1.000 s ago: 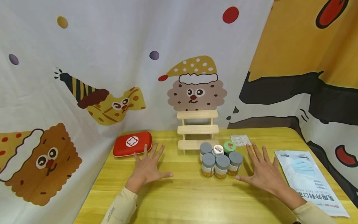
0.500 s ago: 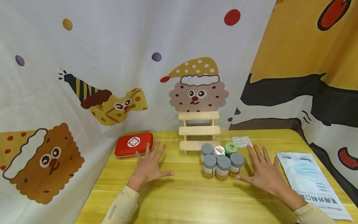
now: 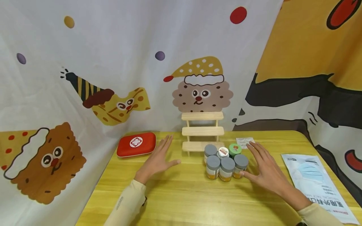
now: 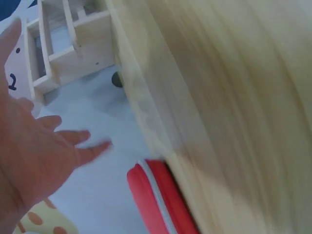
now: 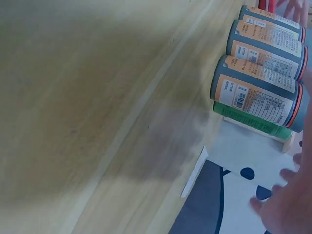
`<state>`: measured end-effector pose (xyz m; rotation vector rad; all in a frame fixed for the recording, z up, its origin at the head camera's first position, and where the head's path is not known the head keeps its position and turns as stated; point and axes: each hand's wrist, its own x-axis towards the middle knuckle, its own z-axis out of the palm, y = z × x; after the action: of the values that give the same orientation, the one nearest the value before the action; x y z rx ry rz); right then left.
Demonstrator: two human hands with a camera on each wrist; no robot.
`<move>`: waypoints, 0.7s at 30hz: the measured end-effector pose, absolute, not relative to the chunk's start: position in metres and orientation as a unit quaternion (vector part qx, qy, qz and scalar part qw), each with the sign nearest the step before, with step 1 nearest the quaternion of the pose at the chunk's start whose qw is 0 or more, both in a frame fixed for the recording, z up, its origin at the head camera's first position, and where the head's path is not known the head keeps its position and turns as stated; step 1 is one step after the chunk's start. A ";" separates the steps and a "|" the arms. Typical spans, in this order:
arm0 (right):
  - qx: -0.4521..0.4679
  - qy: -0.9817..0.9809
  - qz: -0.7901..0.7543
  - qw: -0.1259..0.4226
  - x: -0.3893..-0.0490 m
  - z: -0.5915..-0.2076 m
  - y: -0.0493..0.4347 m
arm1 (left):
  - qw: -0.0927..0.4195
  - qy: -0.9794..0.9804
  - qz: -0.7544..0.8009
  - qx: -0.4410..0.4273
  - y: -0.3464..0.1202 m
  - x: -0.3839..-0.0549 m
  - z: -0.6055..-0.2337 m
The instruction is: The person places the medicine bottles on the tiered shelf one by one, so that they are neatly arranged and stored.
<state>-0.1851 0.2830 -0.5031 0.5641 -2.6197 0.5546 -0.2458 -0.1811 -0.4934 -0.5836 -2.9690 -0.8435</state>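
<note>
My left hand [image 3: 155,161] hovers over the table just right of a red zip case [image 3: 136,144] with a white emblem, fingers extended and thumb out. The case's zip edge [image 4: 158,195] shows below the fingers in the left wrist view. Beside a cluster of bottles, my right hand [image 3: 267,171] holds nothing, its fingers extended and its thumb near the front right grey-capped bottle [image 3: 241,161]. Several grey-capped bottles with orange-and-white labels [image 5: 253,95], a small white-capped bottle [image 3: 223,152] and a green-capped bottle [image 3: 235,150] stand close together.
A three-step wooden rack [image 3: 202,131] stands behind the bottles at the table's back edge. A printed paper slip [image 3: 244,142] lies beyond my right fingertips. To the right lies a face mask packet [image 3: 316,182]. A cartoon-print curtain [image 3: 127,47] hangs behind the table.
My left hand has turned thumb-up, its spread fingers drawing together, and shifted slightly right. My right hand's fingers have also come closer together. The bottles and case stay put.
</note>
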 end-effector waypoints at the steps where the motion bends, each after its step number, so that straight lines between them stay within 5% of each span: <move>1: 0.203 -0.936 0.208 0.200 -0.185 -0.502 0.282 | -0.003 -0.936 -0.297 -0.190 -0.179 -0.249 -0.494; 21: 0.188 -0.886 0.402 0.131 -0.187 -0.510 0.266 | -0.090 -0.781 -0.618 -0.014 -0.122 -0.269 -0.517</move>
<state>-0.1866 0.2655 -0.5105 0.5454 -2.5742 1.1688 -0.2694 -0.1220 -0.5169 -0.0473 -2.6056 -2.0612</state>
